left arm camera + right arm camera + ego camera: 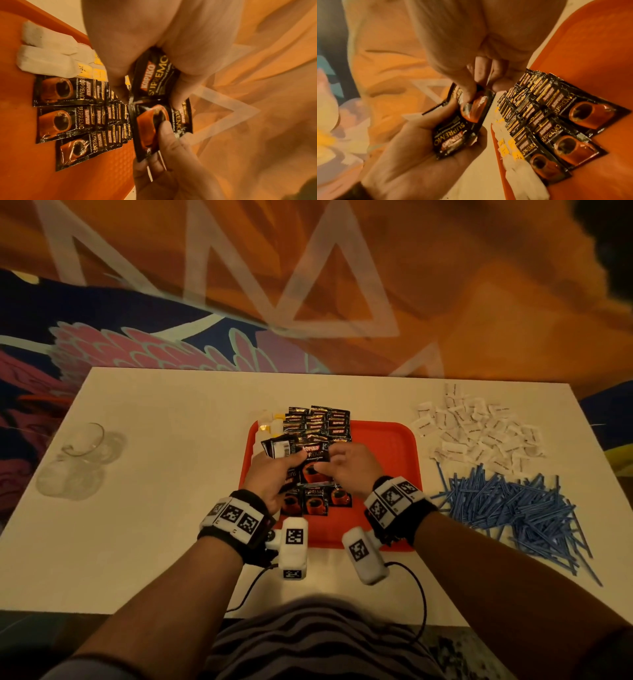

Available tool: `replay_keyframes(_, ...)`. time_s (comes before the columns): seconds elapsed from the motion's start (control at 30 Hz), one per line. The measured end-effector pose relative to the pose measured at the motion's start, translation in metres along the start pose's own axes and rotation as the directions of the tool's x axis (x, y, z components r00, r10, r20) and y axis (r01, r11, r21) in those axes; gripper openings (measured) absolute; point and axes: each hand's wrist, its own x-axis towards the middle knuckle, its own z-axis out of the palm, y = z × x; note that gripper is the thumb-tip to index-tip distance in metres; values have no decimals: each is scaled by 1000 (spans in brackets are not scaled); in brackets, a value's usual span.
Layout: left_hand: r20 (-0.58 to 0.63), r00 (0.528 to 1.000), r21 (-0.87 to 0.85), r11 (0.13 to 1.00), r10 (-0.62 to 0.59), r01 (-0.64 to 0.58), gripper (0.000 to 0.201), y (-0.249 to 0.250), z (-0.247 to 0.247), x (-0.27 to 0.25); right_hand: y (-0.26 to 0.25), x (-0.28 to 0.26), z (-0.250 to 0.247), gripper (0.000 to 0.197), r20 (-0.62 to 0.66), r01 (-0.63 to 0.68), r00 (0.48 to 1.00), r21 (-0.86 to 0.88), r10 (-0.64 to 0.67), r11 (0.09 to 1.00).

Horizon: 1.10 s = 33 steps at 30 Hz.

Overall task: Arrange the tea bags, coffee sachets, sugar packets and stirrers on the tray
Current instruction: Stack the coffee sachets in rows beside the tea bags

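Note:
Overlapping rows of black coffee sachets point(318, 422) lie on the red tray point(387, 460), with three more point(315, 503) nearer me. White tea bags point(267, 422) with yellow tags line the tray's left side. Above the tray my left hand point(291, 465) grips a fanned stack of sachets point(310, 470). My right hand point(334, 463) pinches the front sachet point(150, 128) of that stack between thumb and fingers. The right wrist view shows the stack point(453, 138) lying in my left palm. Sugar packets point(476, 433) and blue stirrers point(507, 508) lie in heaps on the table to the right.
Clear glass cups point(82, 453) stand at the table's left side. The right half of the tray is bare. Cables from the wrist units trail over the table's front edge.

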Motion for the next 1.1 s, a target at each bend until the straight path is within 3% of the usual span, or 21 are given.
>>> replay_keyframes(0.03,6,1000,-7,1000,8,-8,29,0,1,0,-2,-2,-1,10,-2,17,1000,-14,-17,1000)
replay_keyframes(0.1,7,1000,-12,1000,7,-7,29,2,2,-1,0,-3,-2,24,-15,57,998,-42,-58,997)
replay_keyframes(0.23,-46,999,6,1000,15,-14,21,2,5,-1,2,-1,-1,10,-3,76,997,-39,-76,996)
replay_keyframes(0.33,-90,995,39,999,36,-33,21,-2,7,-1,7,0,0,18,-7,56,998,-43,-57,997)
replay_keyframes(0.47,-17,995,8,995,98,-97,14,-5,9,-8,15,2,1,18,-22,12,1000,16,-12,1000)
replay_keyframes(0.57,24,988,26,988,149,-150,47,-7,13,-12,21,0,0,15,-5,10,1000,25,-10,1000)
replay_keyframes(0.7,-62,993,73,993,98,-93,17,-16,15,-3,26,-1,2,15,14,64,998,-45,-63,997)
replay_keyframes(0.87,-71,996,142,989,50,-40,12,-25,15,7,35,-2,6,14,-6,93,995,-135,-95,986)
replay_keyframes(1.03,-191,981,102,995,28,-9,22,-36,-2,19,68,2,-1,22,-77,-107,992,-134,97,985)
replay_keyframes(1.1,-222,974,84,995,-35,55,19,-42,-14,20,91,6,-6,22,-91,-195,979,-195,180,961)
